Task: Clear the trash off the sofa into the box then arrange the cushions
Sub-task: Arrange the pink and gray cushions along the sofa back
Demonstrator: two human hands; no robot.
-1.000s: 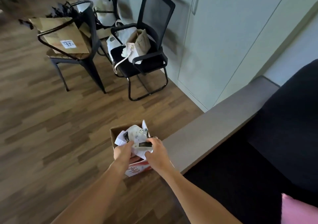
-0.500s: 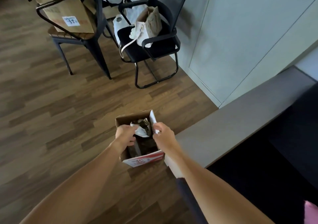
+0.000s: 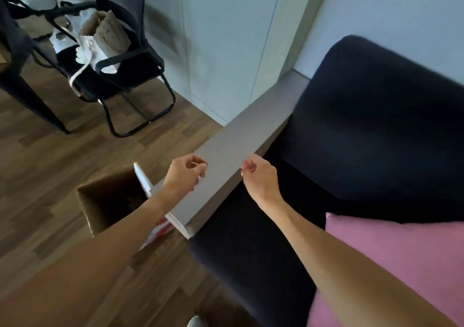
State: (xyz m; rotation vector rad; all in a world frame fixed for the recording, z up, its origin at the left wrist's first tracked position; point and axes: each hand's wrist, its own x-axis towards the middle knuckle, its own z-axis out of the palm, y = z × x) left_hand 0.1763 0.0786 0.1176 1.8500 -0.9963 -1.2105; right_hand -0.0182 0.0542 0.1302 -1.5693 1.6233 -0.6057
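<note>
The brown cardboard box (image 3: 100, 202) stands on the wood floor beside the sofa's grey armrest (image 3: 241, 135), and my left forearm crosses over its right side. Its inside is dark, so the trash in it barely shows. My left hand (image 3: 184, 176) hovers above the armrest with its fingers curled and nothing in it. My right hand (image 3: 261, 179) is just right of the armrest, over the dark navy sofa seat (image 3: 251, 246), also loosely closed and empty. A pink cushion (image 3: 401, 256) lies on the seat at the lower right, below the dark back cushion (image 3: 376, 115).
A black mesh chair (image 3: 125, 70) holding paper and white bags stands at the upper left, next to another dark chair (image 3: 15, 57). Pale cabinet doors (image 3: 226, 37) line the wall behind the armrest. A shoe tip (image 3: 194, 321) shows at the bottom edge.
Both hands have come up out of the box, leaving the crumpled paper inside, and moved right over the armrest. My view has swung right onto the sofa and pink cushion.
</note>
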